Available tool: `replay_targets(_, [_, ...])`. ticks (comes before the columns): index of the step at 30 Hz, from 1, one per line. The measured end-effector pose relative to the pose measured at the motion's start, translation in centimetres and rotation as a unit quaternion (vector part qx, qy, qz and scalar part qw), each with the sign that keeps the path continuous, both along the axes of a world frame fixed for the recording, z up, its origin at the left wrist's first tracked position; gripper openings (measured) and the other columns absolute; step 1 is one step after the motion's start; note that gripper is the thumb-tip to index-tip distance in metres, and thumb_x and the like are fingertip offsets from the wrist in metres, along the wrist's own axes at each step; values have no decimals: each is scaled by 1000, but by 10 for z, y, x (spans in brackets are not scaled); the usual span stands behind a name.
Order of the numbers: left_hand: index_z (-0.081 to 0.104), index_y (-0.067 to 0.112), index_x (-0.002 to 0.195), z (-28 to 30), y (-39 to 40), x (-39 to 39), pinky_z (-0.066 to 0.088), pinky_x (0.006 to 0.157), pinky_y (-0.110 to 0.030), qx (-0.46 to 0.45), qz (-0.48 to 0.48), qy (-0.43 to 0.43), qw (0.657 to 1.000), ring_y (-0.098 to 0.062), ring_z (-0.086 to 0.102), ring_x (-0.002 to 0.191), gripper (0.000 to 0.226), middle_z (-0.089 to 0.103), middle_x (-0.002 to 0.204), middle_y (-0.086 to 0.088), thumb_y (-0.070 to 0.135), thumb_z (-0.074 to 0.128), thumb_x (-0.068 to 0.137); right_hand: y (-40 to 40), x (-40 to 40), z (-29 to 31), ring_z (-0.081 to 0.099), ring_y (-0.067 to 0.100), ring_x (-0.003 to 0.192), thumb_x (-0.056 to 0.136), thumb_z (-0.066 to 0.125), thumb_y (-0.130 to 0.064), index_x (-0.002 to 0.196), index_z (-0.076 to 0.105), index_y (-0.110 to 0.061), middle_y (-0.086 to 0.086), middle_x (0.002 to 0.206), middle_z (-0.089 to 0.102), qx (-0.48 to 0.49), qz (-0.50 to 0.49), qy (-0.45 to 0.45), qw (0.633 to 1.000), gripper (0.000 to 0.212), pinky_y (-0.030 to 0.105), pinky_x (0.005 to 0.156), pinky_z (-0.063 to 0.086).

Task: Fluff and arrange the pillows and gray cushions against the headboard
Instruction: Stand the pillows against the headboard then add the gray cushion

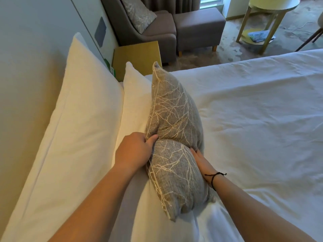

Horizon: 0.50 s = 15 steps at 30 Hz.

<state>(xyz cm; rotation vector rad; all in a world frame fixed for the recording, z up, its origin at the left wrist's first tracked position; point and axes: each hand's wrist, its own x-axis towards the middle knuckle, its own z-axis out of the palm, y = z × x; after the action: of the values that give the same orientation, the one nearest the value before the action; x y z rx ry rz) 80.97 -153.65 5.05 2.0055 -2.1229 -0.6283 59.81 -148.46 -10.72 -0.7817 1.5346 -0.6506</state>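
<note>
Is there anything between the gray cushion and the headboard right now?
Yes. Two white pillows: the gray cushion leans on the front pillow, and the back pillow stands against the headboard.

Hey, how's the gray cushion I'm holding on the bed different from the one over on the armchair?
The gray cushion on the bed stands on edge against a white pillow, while the armchair cushion leans back into the armchair. The bed cushion is squeezed in at its middle between the left hand and right hand; the armchair cushion is untouched and keeps its flat shape. Both share gray fabric with a pale branching pattern.
</note>
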Motion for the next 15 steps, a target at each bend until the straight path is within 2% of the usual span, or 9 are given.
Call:
replay_targets(3, [43, 20, 55, -10, 0, -14, 33, 48, -30, -15, 17, -25, 999, -20, 48, 51, 59, 47, 52, 1, 65, 43, 93, 6, -9, 8, 33, 22, 141, 71, 35, -90, 150, 18, -41, -4, 158, 27, 22, -6, -14, 1000, 95, 51, 116, 26])
replay_targets(5, [46, 22, 59, -5, 9, -15, 33, 46, -29, -39, 27, -32, 998, -18, 51, 52, 59, 51, 54, 3, 72, 39, 90, 10, -10, 17, 27, 23, 144, 73, 30, -90, 152, 13, -40, -7, 160, 21, 31, -23, 8, 999, 95, 51, 117, 23])
replay_targets(8, [51, 28, 71, 6, 44, -15, 36, 48, -29, -96, 17, -60, 993, -12, 53, 61, 58, 55, 68, 10, 79, 29, 87, 23, -3, 37, 21, 21, 147, 88, 21, -75, 153, 10, -37, -8, 161, 16, -3, -58, 60, 997, 77, 47, 119, 18])
replay_targets(9, [54, 29, 81, 7, 62, -13, 42, 54, -31, -108, 11, -66, 992, -13, 56, 71, 58, 58, 80, 10, 79, 26, 88, 29, 2, 47, 20, 20, 147, 90, 22, -73, 154, 11, -36, -8, 161, 17, -27, -76, 56, 995, 75, 45, 119, 17])
replay_targets(11, [56, 27, 111, 3, 103, -5, 49, 76, -36, -96, 21, -48, 994, -20, 57, 100, 61, 58, 110, 6, 76, 25, 90, 42, 17, 74, 17, 17, 147, 84, 28, -79, 153, 10, -36, -6, 161, 18, -70, -89, 44, 993, 83, 46, 119, 17])
replay_targets(13, [46, 20, 131, -6, 145, 10, 44, 95, -38, -74, 37, -59, 995, -25, 48, 122, 67, 51, 131, 1, 71, 34, 89, 56, 32, 102, 11, 16, 149, 74, 35, -86, 152, 8, -39, -4, 162, 15, -100, -66, 52, 991, 95, 49, 119, 16])
replay_targets(15, [32, 16, 143, -14, 184, 26, 41, 103, -40, -46, 74, -101, 991, -27, 42, 132, 84, 44, 144, -5, 70, 49, 82, 71, 43, 124, 4, 16, 149, 69, 41, -89, 150, 4, -44, -1, 163, 8, -114, -20, 96, 989, 100, 50, 118, 16])
